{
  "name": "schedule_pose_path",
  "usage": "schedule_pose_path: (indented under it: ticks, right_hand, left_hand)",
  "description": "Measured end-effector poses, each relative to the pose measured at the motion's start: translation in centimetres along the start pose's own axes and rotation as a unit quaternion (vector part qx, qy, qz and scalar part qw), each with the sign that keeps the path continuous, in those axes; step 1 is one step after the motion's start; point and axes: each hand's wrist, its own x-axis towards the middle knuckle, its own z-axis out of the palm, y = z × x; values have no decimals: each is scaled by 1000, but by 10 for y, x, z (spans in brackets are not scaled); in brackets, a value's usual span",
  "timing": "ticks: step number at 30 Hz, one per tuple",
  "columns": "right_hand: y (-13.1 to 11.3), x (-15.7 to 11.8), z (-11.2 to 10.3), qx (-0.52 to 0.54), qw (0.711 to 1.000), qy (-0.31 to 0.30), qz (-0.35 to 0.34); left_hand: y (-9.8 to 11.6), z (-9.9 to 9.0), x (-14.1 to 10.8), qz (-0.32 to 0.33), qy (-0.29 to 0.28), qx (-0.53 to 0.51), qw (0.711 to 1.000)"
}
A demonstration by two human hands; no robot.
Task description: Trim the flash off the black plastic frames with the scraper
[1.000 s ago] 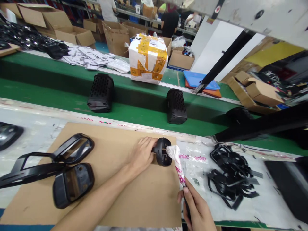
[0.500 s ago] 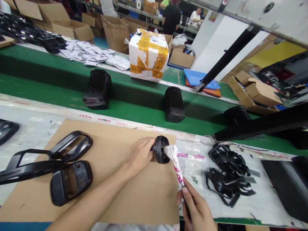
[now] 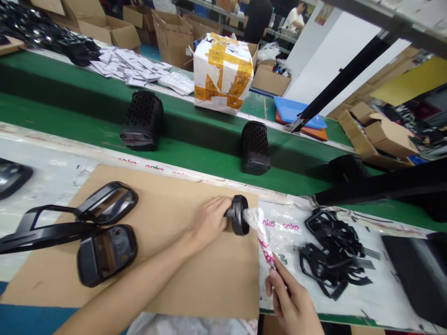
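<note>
Fingers of my left hand [image 3: 211, 221] hold the black part [image 3: 240, 215] near the far right corner of the cardboard [image 3: 209, 288]; my right hand's [image 3: 295, 300] grip the plastic-wrapped tool [image 3: 264, 239]. The part has just turned edge-on, hiding the openings beside the tip from me.

Single head-worn view from above the near bench edge, facing forward and down, close over both hands [image 3: 211, 216].

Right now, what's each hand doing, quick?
Left hand: closed on the narrow end of a black part.
Right hand: closed around the handle of a plastic-wrapped tool, its wrapped tip at the black part.
</note>
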Motion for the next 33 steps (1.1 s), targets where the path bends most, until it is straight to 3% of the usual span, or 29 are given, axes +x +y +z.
schedule_pose_path:
  ticks: [3,6,8,11,13,17,20,22,25,27,30,33]
  right_hand:
    - [-1,-7,-9,71,994,83,-11]
    - [5,-10,-4,94,982,156,-53]
    - [10,-6,4,37,988,128,-72]
    - [12,3,10,-68,995,17,-75]
    - [9,6,6,-74,995,3,-66]
    - [2,-1,-5,13,992,111,-50]
    - [4,-7,2,40,981,183,-51]
    - [10,-6,12,10,987,153,-54]
    - [18,2,16,-41,997,36,-45]
    - [19,5,9,-38,998,20,-37]
    - [14,2,-2,19,993,112,-36]
    - [9,-5,0,63,974,206,-68]
  left_hand:
    - [-2,-1,1,-32,10,-27,999]
    - [-2,-3,2,-32,15,-35,999]
    - [0,-3,3,-26,22,-30,999]
    - [2,-3,2,0,22,-20,1000]
    - [1,-2,1,3,21,-25,999]
    - [-4,-1,1,-26,23,-42,999]
    - [-5,-1,2,-27,20,-45,998]
    - [-4,-1,2,-27,21,-45,998]
    - [-3,-1,1,-15,20,-38,999]
    - [-4,-2,1,-19,18,-41,999]
    - [-6,-2,1,-37,16,-51,998]
    - [-6,-3,2,-40,12,-56,998]
